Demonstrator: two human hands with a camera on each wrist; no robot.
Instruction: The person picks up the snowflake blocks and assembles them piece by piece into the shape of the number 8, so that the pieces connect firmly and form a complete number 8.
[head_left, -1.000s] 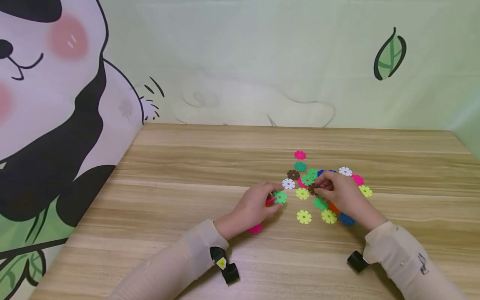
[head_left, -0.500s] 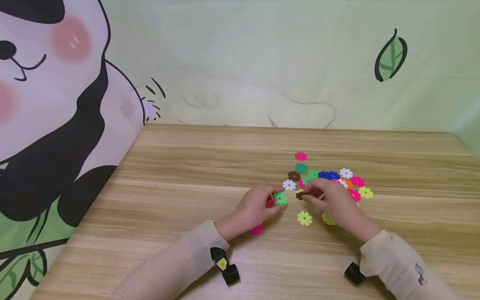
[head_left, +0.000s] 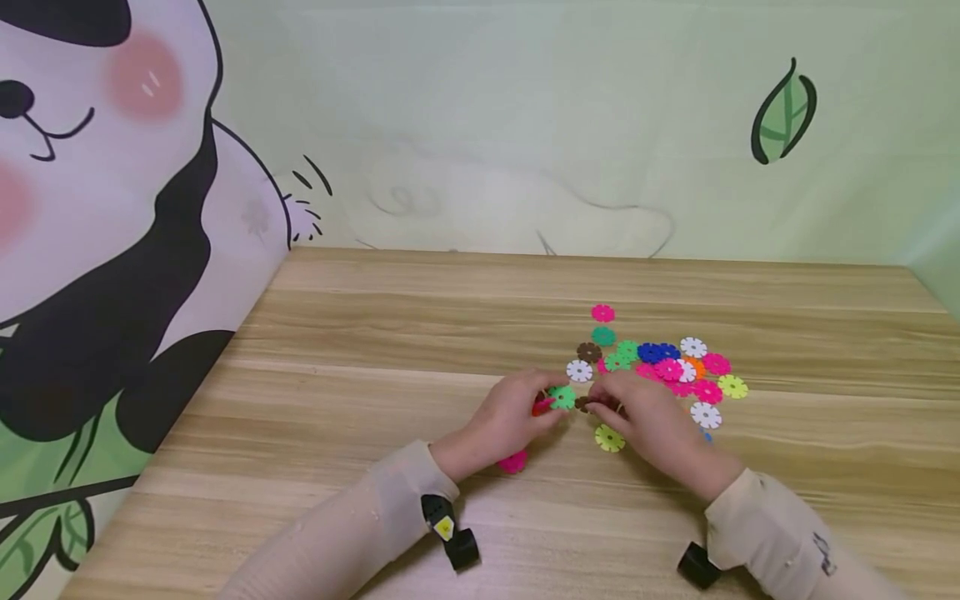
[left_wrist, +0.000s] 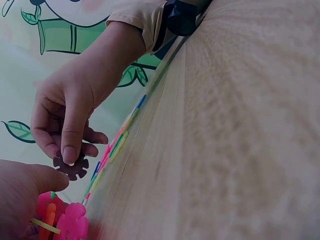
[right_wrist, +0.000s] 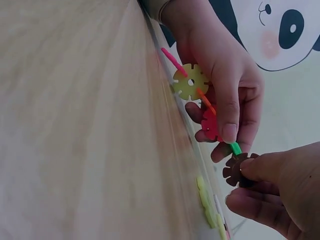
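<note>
In the head view my left hand grips a small chain of interlocked notched plastic discs. Its green disc sticks out past the fingertips, and a pink disc shows below the hand. The right wrist view shows more of the chain: a yellow disc, an orange disc edge-on and a red disc under the fingers. My right hand pinches a brown notched disc between thumb and fingers. The brown disc's edge is right at the green disc's edge.
Loose notched discs lie on the wooden table behind and under my right hand. Among them are a white disc, a pink disc and a yellow disc. A panda-printed wall borders the table's back.
My right hand has carried the brown disc left and slightly nearer, from over the scattered discs to the green disc. The left hand has stayed almost still with its chain.
</note>
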